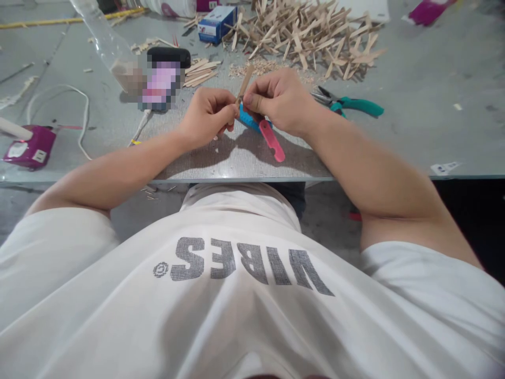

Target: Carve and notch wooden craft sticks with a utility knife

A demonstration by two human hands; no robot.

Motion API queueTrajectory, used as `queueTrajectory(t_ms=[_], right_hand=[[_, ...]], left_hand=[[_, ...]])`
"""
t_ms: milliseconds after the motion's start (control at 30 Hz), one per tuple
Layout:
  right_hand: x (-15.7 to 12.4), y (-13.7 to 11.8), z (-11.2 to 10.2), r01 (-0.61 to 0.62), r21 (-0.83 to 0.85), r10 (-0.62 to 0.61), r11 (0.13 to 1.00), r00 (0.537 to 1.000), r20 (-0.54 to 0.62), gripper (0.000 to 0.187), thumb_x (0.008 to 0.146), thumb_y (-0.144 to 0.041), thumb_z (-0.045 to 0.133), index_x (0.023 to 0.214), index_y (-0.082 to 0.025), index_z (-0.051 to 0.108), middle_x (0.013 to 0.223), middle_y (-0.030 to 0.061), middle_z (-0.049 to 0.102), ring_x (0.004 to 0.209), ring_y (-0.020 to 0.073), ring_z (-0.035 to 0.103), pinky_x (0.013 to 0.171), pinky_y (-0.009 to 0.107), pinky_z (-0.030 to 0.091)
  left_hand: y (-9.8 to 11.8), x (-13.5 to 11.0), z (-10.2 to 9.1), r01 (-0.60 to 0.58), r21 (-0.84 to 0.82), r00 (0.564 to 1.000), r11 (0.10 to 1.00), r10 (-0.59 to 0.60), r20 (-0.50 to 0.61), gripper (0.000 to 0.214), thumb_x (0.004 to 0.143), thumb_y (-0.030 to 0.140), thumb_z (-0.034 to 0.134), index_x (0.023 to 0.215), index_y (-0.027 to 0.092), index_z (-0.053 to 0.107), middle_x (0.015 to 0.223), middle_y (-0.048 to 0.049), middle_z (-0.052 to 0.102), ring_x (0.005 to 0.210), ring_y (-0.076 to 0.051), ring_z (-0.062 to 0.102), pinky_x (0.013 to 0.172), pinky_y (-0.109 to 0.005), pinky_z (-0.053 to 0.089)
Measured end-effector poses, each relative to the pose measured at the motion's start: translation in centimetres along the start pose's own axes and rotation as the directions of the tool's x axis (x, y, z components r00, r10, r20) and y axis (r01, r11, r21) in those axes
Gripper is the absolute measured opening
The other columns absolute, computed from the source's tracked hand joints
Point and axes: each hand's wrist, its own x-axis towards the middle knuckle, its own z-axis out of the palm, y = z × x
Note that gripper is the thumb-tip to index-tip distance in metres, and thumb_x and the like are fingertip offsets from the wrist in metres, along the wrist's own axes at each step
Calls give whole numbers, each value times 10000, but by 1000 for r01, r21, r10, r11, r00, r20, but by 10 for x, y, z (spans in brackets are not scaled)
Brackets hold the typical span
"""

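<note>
Over the table near its front edge, my left hand point(211, 116) is closed in a pinch around the lower end of a flat wooden stick point(246, 80) that points up and away. Close against it, my right hand point(282, 100) is also pinched, and its fingertips hide what they grip. Below the fingertips a blue strip point(249, 120) shows, partly covered. A pink plastic piece with a notched edge point(272, 142) juts out beneath my right hand; whether it joins the blue strip is hidden. Right of that wrist lie pliers with teal handles point(361, 105).
A large heap of wooden sticks point(300, 31) covers the back, with shavings point(264, 67) before it. A small stick pile point(201, 72), a blue box point(216, 23), a blurred phone point(161, 84) on a cable, a plastic bottle point(106, 42) and a purple block point(31, 147) stand around.
</note>
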Motion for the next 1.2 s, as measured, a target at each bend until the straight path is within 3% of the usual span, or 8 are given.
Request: queueTrajectory(t_ms=[167, 300, 467, 667, 933, 1067, 1200], right_hand=[[0, -2, -1, -5, -76, -2, 997, 997, -80, 727, 719, -1015, 868, 721, -322, 648, 600, 47, 538, 653, 240, 482, 672, 448, 364], [0, -1, 0, 28, -119, -42, 992, 993, -112, 686, 732, -994, 847, 694, -340, 641, 593, 56, 535, 646, 242, 464, 683, 455, 333], [0, 0, 0, 0, -106, -10, 994, 996, -86, 679, 742, -985, 850, 703, -342, 637, 584, 54, 530, 655, 249, 479, 665, 447, 328], [-3, -1, 0, 50, -125, -62, 991, 994, -87, 632, 829, -888, 900, 716, -323, 639, 618, 37, 518, 673, 241, 454, 690, 446, 348], [-11, -11, 2, 69, -158, -86, 985, 991, -100, 577, 970, -768, 880, 741, -295, 643, 683, 31, 512, 699, 233, 441, 684, 424, 412], [-8, -6, 2, 68, -154, -87, 986, 989, -120, 618, 895, -853, 892, 719, -314, 648, 626, 41, 487, 694, 253, 448, 686, 449, 409], [-4, -1, 6, 54, -165, -75, 985, 989, -124, 628, 822, -903, 884, 697, -342, 631, 616, 57, 505, 718, 277, 462, 705, 468, 404]], left_hand=[[-5, 2, 3, 28, -3, 998, 1000, -28, -62, 315, 1025, 634, 618, 910, 357, 715, 629, 34, 706, 671, -183, 638, 606, -396, 577], [-5, 3, 7, -1, -63, 994, 998, -5, -106, 269, 955, 574, 660, 825, 339, 671, 697, 28, 758, 605, -155, 588, 565, -378, 551], [-5, 1, 10, 12, -10, 991, 1000, -13, -133, 304, 1034, 553, 657, 841, 320, 689, 763, -7, 796, 624, -183, 667, 583, -375, 559], [-4, -2, 9, -9, 114, 987, 993, 26, -157, 241, 1033, 431, 671, 820, 320, 688, 749, -12, 780, 667, -214, 730, 616, -381, 565], [3, -7, 10, -57, 224, 958, 973, 116, -263, 220, 971, 322, 638, 758, 329, 696, 707, -17, 741, 676, -233, 696, 657, -410, 534], [-2, -7, 10, -26, 296, 960, 955, 107, -258, 194, 978, 339, 685, 789, 316, 726, 725, -13, 767, 711, -232, 724, 648, -387, 536], [-2, -8, 9, -67, 308, 963, 949, 142, -229, 163, 946, 281, 676, 788, 302, 712, 725, -8, 769, 680, -213, 710, 695, -390, 539]])
